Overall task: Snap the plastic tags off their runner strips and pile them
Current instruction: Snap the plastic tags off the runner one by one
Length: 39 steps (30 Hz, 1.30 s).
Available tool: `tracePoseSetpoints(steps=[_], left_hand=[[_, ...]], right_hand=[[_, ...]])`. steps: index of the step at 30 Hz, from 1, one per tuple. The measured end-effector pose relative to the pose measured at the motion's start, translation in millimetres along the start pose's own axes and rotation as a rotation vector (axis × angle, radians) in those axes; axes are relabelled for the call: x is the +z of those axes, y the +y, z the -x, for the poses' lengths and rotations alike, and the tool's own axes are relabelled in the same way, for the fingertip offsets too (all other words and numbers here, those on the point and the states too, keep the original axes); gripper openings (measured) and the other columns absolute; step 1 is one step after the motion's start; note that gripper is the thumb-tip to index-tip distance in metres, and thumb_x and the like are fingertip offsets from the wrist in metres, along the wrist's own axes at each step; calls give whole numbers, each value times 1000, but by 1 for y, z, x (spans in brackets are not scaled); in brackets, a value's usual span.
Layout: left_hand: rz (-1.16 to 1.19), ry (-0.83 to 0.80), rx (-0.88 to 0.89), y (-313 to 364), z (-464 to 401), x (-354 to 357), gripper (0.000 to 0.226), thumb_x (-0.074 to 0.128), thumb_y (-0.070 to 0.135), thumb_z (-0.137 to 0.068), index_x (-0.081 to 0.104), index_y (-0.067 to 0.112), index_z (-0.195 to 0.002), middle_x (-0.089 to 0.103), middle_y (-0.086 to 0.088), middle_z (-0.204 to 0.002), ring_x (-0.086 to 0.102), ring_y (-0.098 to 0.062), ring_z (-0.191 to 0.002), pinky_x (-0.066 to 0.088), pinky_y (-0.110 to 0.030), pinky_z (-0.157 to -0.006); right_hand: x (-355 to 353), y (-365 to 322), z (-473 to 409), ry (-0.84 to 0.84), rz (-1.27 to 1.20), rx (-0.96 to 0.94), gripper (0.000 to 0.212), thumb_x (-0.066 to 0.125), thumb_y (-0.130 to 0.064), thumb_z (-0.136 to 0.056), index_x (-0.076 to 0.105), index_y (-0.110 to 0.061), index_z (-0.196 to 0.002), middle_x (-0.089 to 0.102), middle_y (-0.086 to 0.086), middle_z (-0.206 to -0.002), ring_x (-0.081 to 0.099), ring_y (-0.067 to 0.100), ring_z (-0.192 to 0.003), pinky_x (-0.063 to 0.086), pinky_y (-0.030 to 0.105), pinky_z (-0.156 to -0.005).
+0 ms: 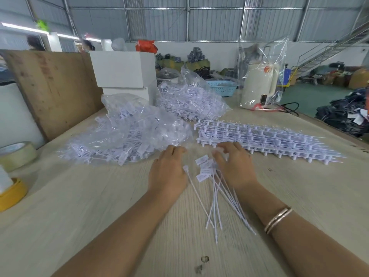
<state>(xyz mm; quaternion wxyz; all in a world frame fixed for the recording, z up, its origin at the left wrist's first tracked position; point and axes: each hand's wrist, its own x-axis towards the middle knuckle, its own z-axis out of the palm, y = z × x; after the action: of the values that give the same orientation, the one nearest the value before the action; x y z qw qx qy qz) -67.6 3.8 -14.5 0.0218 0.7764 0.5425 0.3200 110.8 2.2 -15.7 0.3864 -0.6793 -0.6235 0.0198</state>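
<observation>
Two bare forearms reach forward over the pale wooden table (89, 206), the right one wearing a pair of thin bangles (278, 219) at the wrist; between them lies a small pile of loose tags (214, 198), their flat white heads toward the hands and their thin tails fanning back toward the camera. Palm down, the left hand (168, 172) rests on the table just left of the pile, its fingers loosely bent with the tips at the edge of a clear bag; one tag head lies against its inner edge; it grips nothing that I can see. On the other side the right hand (233, 164) hovers over the heads of the pile with fingers curled; the picture is smeared there, so whether it pinches a tag I cannot tell.

Just beyond the right hand lies a stack of runner strips (259, 139), white grids with tags on them, stretching away to the right. Left of it, a clear plastic bag (127, 132) full of tags spreads over the table, and a second full bag (189, 98) sits behind it. Farther back stand stacked white boxes (123, 70), a leaning wooden board (54, 88), a blue basket (221, 87) and a cream kettle (257, 86) wrapped in clear plastic. At the left edge are a roll of beige tape (17, 154) and a yellow roll (12, 193).
</observation>
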Motion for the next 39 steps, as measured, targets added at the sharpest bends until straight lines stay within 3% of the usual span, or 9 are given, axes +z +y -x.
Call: tracePoseSetpoints(steps=[2,6,10,14,19,23,28,31,39], left_hand=[[-67,-29,-80,0,2,-7,10,42,26,-91,49,23,-98,52,9,-88,52,-14,-79,37,-30,-59],[-262,-324,-143,0,8,-9,55,18,64,-91,46,24,-67,51,8,-67,46,-9,-60,28,-26,-52],[-160,-328,-39,11,12,-2,59,18,69,-88,55,23,-94,54,7,-88,53,-13,-81,36,-29,-63],[-153,-312,3,13,13,7,68,17,72,-84,53,20,-109,53,3,-103,50,-16,-101,38,-31,-70],[-164,-341,14,4,8,2,68,34,71,-83,45,19,-126,49,0,-116,47,-18,-111,40,-33,-81],[-71,-380,6,-3,5,-2,62,49,61,-83,43,23,-132,45,2,-112,46,-18,-110,43,-34,-86],[-190,-317,160,-15,0,-4,64,42,28,-95,11,17,-150,38,-2,-136,40,-21,-122,40,-35,-95],[-320,-314,186,-23,-5,-5,64,38,23,-97,5,17,-151,39,0,-141,40,-21,-125,38,-36,-97],[-279,-244,58,-56,-15,-10,50,43,16,-93,33,19,-142,40,-2,-142,37,-22,-129,37,-38,-102]], right_hand=[[-14,5,0,-113,93,99,41,43,-53,-92,51,-23,-120,61,4,-108,60,24,-95,44,34,-79],[-28,9,7,-495,312,232,33,39,-44,-94,47,-17,-78,52,-1,-76,53,18,-71,37,28,-61],[-25,-4,14,-538,303,112,26,43,-23,-95,52,-11,-74,53,2,-68,50,17,-61,38,26,-55],[-31,-27,25,-633,-164,234,28,46,-17,-95,58,-7,-72,58,1,-51,53,9,-40,42,17,-44],[-34,-36,29,-802,-852,500,19,47,2,-91,64,4,-100,70,19,-84,69,23,-69,60,33,-65],[-31,-32,26,-746,-943,561,15,52,-3,-92,66,1,-94,71,21,-90,72,25,-73,60,31,-64],[-30,-11,15,-418,-326,348,22,51,-15,-95,69,-5,-92,66,8,-70,58,16,-46,49,22,-48],[-27,1,8,-301,-278,341,28,43,-12,-97,69,-14,-89,64,4,-69,53,10,-45,48,25,-49],[-17,12,7,-264,-182,198,28,42,-18,-97,67,-28,-91,64,-9,-70,54,-4,-50,35,11,-52]])
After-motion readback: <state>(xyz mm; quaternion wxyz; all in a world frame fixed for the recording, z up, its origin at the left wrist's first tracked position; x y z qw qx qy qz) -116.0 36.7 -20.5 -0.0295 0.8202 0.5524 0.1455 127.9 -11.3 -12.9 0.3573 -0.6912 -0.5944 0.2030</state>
